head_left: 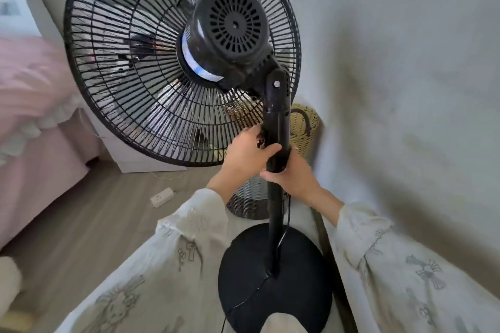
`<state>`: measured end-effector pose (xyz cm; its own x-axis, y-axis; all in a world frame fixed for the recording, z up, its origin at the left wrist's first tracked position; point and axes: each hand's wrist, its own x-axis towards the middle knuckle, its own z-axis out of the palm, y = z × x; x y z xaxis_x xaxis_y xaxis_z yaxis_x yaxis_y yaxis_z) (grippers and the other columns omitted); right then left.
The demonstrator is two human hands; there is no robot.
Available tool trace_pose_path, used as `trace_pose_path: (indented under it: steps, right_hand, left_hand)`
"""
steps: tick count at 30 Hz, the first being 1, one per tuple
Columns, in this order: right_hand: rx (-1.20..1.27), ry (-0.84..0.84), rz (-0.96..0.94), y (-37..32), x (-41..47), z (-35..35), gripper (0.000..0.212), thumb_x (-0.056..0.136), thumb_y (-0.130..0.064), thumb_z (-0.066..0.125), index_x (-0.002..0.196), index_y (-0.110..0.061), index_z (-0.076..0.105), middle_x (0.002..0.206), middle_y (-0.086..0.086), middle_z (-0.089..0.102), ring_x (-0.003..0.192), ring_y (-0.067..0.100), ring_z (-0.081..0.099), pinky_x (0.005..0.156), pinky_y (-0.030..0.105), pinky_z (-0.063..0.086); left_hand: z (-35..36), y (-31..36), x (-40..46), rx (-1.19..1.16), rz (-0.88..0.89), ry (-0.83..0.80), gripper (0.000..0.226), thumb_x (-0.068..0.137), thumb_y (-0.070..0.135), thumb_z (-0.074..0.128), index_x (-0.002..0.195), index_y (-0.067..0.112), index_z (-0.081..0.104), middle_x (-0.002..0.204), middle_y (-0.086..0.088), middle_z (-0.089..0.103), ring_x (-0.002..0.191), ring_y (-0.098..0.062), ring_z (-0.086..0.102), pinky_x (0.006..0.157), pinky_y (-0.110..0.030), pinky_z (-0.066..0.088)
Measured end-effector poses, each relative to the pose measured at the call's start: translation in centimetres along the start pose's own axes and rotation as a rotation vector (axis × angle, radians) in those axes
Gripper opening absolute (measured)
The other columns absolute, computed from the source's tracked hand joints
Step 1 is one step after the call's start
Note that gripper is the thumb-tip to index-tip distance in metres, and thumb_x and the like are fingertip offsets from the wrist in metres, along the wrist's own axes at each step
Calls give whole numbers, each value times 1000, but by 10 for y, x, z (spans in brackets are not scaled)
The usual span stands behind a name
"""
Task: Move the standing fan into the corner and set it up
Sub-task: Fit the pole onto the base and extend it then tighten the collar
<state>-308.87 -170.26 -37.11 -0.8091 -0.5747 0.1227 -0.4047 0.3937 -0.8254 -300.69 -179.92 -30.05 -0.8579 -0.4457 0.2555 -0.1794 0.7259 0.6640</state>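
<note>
Both hands grip the fan pole

Left hand (pixel 250 150) and right hand (pixel 293 174) curl fingers round the upright standing fan (pixel 276 143); its base (pixel 251 292) lies at 6 o'clock.

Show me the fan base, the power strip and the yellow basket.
fan base (pixel 251 265): head view, bare top of the round black disc.
power strip (pixel 161 197): head view, middle of its white body.
yellow basket (pixel 304 127): head view, woven side wall.

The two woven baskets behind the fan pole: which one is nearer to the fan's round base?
The dark woven basket on the floor, right behind the black round base. The pale yellow woven basket shows higher up, nearer the wall.
</note>
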Motion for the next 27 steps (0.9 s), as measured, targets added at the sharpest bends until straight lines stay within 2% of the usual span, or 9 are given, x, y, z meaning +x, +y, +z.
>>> trace_pose_path:
  steps: [2, 5, 6, 10, 13, 17, 21, 24, 27]
  right_hand:
    - [21, -80, -20, 6, 9, -13, 66, 65, -32, 79, 120, -15, 48, 109, 3, 64, 100, 18, 62, 86, 37, 54]
    - [43, -116, -64, 12, 14, -22, 63, 64, -30, 80, 118, -20, 51, 107, -3, 64, 99, 11, 61, 79, 22, 51]
    - [49, -115, -75, 13, 15, -23, 62, 64, -30, 80, 118, -21, 51, 106, -4, 64, 97, 9, 61, 80, 22, 51]
    - [30, -110, -110, 14, 15, -17, 63, 64, -34, 79, 119, -19, 53, 108, 1, 65, 99, 14, 62, 88, 39, 53]
    - [-7, -93, -98, 13, 11, -14, 68, 62, -38, 80, 120, -18, 51, 109, 0, 63, 98, 15, 62, 86, 38, 54]
    - [-18, -66, -93, 10, 3, -13, 67, 62, -37, 80, 118, -22, 47, 91, -21, 54, 88, 7, 57, 80, 27, 48]
    - [34, -91, -71, 10, -2, -12, 59, 64, -33, 81, 113, -24, 50, 95, -15, 59, 89, 2, 59, 80, 20, 49]
    - [113, -188, -72, 6, -4, -17, 49, 67, -22, 81, 96, -41, 47, 96, -24, 57, 86, -15, 57, 67, -1, 43]
    - [145, -275, -60, -1, 0, -20, 51, 69, -16, 80, 98, -39, 46, 99, -23, 55, 90, -8, 56, 65, 1, 43]
  left_hand:
    - [8, 8, 3, -15, 1, 19, 38, 83, 32, 63, 117, 17, 57, 112, -7, 61, 101, -23, 58, 78, -27, 40]
    - [18, 15, 7, -2, -8, 43, 39, 84, 33, 62, 119, 17, 56, 113, -9, 59, 100, -24, 58, 78, -29, 39]
    - [19, 16, 7, 2, -14, 52, 38, 85, 33, 61, 119, 17, 56, 113, -8, 59, 100, -24, 58, 78, -29, 39]
    - [19, 13, 3, 3, -32, 92, 41, 85, 35, 60, 122, 19, 55, 115, -6, 59, 103, -22, 57, 78, -28, 38]
    - [13, 9, -4, -38, -27, 97, 44, 83, 34, 62, 123, 18, 55, 113, -5, 61, 102, -20, 59, 82, -29, 44]
    - [6, 11, -13, -82, -24, 77, 42, 82, 31, 64, 121, 16, 57, 110, -5, 64, 100, -21, 60, 87, -34, 49]
    - [4, 15, -22, -82, -11, 99, 34, 84, 31, 62, 116, 19, 60, 106, -3, 69, 97, -20, 63, 82, -31, 49]
    - [2, 17, -26, -29, -31, 157, 35, 84, 37, 60, 115, 21, 62, 101, -2, 71, 92, -22, 64, 83, -36, 51]
    - [-2, 18, -25, -68, -69, 164, 33, 85, 35, 60, 114, 19, 63, 97, -4, 71, 89, -22, 65, 80, -35, 52]
